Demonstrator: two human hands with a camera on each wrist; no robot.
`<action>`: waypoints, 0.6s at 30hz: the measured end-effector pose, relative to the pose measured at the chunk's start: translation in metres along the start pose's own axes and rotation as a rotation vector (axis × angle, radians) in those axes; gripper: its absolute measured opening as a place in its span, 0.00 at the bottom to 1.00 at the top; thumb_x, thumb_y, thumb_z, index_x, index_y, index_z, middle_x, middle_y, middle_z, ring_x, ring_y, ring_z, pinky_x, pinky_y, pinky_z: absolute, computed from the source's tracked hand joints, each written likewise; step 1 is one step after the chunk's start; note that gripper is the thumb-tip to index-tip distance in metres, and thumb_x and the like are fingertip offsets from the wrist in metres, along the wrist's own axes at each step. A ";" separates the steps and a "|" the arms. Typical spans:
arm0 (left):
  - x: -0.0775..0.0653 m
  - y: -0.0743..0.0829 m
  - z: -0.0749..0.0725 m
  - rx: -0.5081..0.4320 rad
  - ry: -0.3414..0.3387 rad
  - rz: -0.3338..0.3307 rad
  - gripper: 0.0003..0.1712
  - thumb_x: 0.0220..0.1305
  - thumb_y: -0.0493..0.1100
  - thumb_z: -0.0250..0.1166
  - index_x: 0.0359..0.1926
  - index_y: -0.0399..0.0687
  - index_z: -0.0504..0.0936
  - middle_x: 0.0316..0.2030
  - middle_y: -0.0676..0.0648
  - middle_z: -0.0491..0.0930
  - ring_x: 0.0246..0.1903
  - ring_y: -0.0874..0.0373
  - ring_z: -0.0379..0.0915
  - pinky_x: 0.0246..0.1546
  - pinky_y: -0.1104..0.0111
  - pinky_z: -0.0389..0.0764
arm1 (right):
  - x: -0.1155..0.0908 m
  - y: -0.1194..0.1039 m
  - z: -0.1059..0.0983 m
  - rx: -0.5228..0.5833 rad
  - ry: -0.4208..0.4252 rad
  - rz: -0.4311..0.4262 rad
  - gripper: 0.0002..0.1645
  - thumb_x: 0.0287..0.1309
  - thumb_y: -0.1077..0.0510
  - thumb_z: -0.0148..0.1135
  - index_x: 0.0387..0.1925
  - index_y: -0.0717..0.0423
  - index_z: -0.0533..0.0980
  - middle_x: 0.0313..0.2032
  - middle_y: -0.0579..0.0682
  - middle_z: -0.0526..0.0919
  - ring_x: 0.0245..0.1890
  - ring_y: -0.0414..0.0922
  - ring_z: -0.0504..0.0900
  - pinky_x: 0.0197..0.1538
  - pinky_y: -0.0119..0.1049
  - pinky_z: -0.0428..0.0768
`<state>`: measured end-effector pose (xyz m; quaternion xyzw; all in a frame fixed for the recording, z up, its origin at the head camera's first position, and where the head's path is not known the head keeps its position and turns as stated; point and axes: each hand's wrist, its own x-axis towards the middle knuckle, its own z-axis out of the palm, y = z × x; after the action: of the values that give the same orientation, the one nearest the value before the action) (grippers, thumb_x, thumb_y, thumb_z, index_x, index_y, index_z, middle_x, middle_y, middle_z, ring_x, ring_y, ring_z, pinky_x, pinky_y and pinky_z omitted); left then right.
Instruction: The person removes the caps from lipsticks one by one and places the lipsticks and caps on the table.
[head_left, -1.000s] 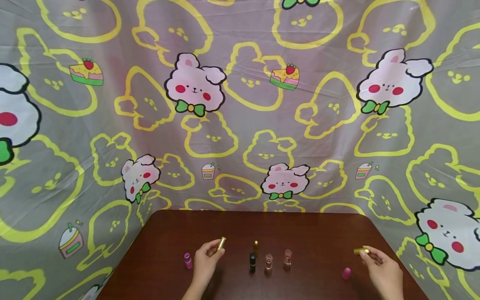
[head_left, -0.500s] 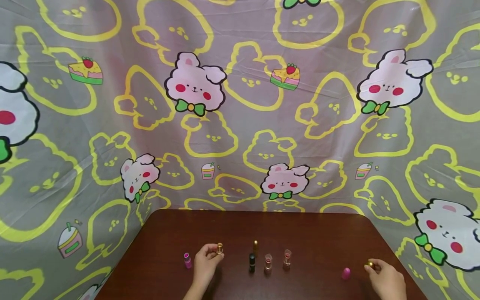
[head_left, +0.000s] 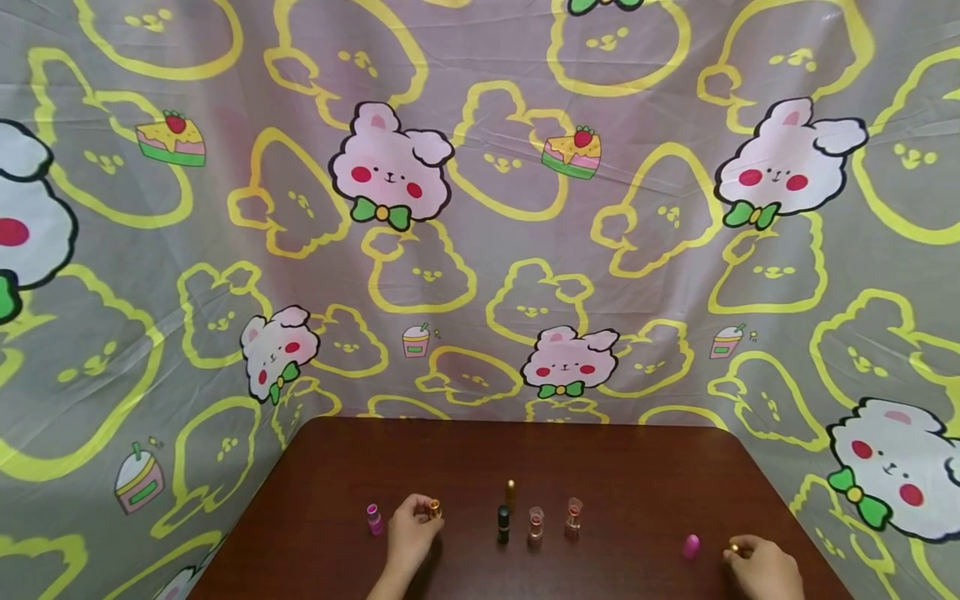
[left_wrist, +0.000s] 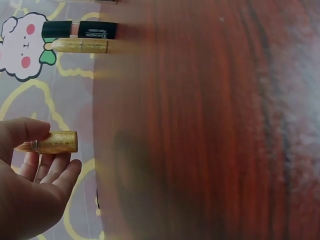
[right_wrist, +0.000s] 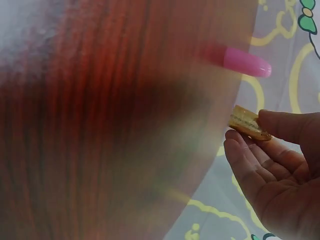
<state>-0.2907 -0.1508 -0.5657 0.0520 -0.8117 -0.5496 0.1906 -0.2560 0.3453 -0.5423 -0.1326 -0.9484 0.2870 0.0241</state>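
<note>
My left hand (head_left: 408, 537) pinches a gold lipstick tube (head_left: 435, 509) between thumb and fingers, upright with its open end up. In the left wrist view the gold tube (left_wrist: 60, 142) appears a little above the table. At the right, my right hand (head_left: 767, 568) pinches a small gold lipstick cap (right_wrist: 247, 123) by thumb and fingertips, low over the table. Fingers partly cover the cap in the head view. A pink cap (head_left: 691, 547) stands just left of the right hand, and a magenta lipstick tube (head_left: 374, 520) stands left of the left hand.
Between my hands stand a closed gold lipstick (head_left: 511, 495), a black lipstick (head_left: 503, 525) and two clear-capped lipsticks, one nearer (head_left: 536, 525) and one farther right (head_left: 573, 517). They share a dark brown table (head_left: 630, 467) with patterned cloth (head_left: 480, 250) hanging behind and beside it.
Both hands have lowered toward the table. The left tube has turned from tilted to upright. In the right hand, the cap has turned from lying sideways and moved slightly right and nearer.
</note>
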 end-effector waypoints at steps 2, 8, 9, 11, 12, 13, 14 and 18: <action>-0.001 -0.002 -0.001 0.038 0.009 0.005 0.15 0.33 0.28 0.67 0.27 0.42 0.75 0.24 0.48 0.79 0.25 0.58 0.76 0.25 0.70 0.74 | 0.001 0.001 0.002 0.001 -0.012 0.012 0.20 0.44 0.51 0.64 0.33 0.64 0.77 0.27 0.55 0.81 0.30 0.59 0.76 0.32 0.50 0.71; 0.000 -0.009 -0.001 0.111 0.042 0.011 0.15 0.32 0.30 0.68 0.26 0.45 0.75 0.23 0.50 0.79 0.24 0.60 0.76 0.25 0.69 0.74 | 0.004 0.003 0.006 -0.008 -0.035 0.021 0.23 0.42 0.49 0.65 0.34 0.64 0.77 0.27 0.55 0.81 0.32 0.61 0.76 0.33 0.51 0.71; 0.000 -0.011 -0.001 0.118 0.044 0.013 0.15 0.32 0.30 0.68 0.25 0.45 0.75 0.23 0.50 0.79 0.23 0.61 0.75 0.25 0.69 0.74 | 0.004 0.004 0.007 -0.013 -0.041 0.021 0.23 0.42 0.48 0.66 0.34 0.64 0.77 0.27 0.54 0.81 0.32 0.61 0.76 0.33 0.51 0.71; 0.000 -0.013 -0.001 0.132 0.047 0.020 0.15 0.32 0.30 0.68 0.25 0.45 0.76 0.23 0.51 0.79 0.23 0.61 0.75 0.25 0.69 0.74 | 0.005 0.005 0.009 -0.021 -0.048 0.028 0.24 0.42 0.48 0.66 0.35 0.64 0.78 0.27 0.54 0.81 0.32 0.60 0.76 0.33 0.51 0.71; 0.000 -0.014 -0.001 0.138 0.047 0.019 0.15 0.32 0.30 0.68 0.25 0.46 0.76 0.22 0.51 0.79 0.23 0.62 0.74 0.25 0.69 0.73 | 0.006 0.006 0.011 -0.024 -0.051 0.031 0.24 0.42 0.48 0.66 0.35 0.64 0.78 0.27 0.54 0.81 0.32 0.60 0.76 0.33 0.51 0.71; 0.000 -0.015 -0.001 0.143 0.047 0.020 0.15 0.32 0.30 0.68 0.25 0.46 0.76 0.22 0.51 0.79 0.23 0.62 0.74 0.25 0.69 0.73 | 0.006 0.007 0.012 -0.028 -0.055 0.037 0.24 0.42 0.47 0.66 0.35 0.64 0.78 0.27 0.55 0.81 0.31 0.60 0.76 0.33 0.51 0.71; 0.000 -0.016 -0.001 0.149 0.049 0.019 0.15 0.32 0.30 0.68 0.25 0.46 0.75 0.22 0.52 0.79 0.23 0.62 0.74 0.25 0.69 0.73 | 0.007 0.007 0.013 -0.033 -0.058 0.038 0.24 0.41 0.47 0.67 0.35 0.64 0.78 0.28 0.55 0.81 0.31 0.60 0.75 0.33 0.51 0.71; 0.000 -0.016 -0.001 0.165 0.056 0.017 0.15 0.31 0.30 0.68 0.25 0.46 0.75 0.22 0.52 0.78 0.22 0.63 0.74 0.24 0.69 0.73 | 0.007 0.008 0.017 -0.048 -0.032 0.029 0.23 0.40 0.50 0.68 0.34 0.64 0.78 0.30 0.59 0.80 0.32 0.62 0.75 0.33 0.51 0.71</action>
<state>-0.2924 -0.1579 -0.5803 0.0757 -0.8490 -0.4777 0.2129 -0.2633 0.3442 -0.5614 -0.1424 -0.9533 0.2664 0.0015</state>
